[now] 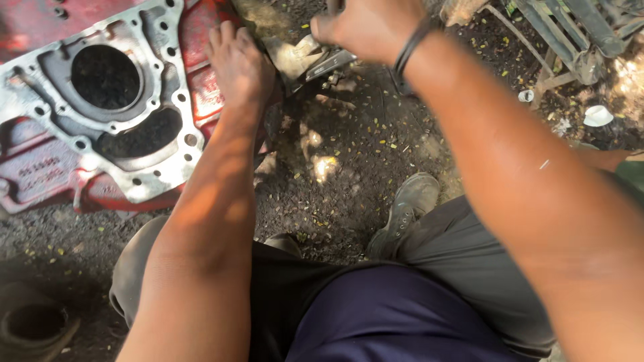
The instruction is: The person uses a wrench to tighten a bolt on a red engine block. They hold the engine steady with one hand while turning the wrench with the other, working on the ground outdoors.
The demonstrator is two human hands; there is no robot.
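A large red engine housing (40, 167) with a bare silver flange (134, 167) and a round bore lies on the dirt at the left. My left hand (238, 64) rests flat on its right edge, fingers together and pointing up. My right hand (365, 27), with a dark band on the wrist, is closed around a dark tool handle at the top edge. A grey metal tool or bracket (322, 64) lies just below that hand, next to the housing's corner. What the tool tip touches is hidden.
Dark oily soil with small yellow bits covers the ground. My boot (406, 211) and bent knees fill the lower middle. A metal frame (570, 40) stands at the top right, a white scrap (597, 115) near it. A round rusty part (30, 322) sits bottom left.
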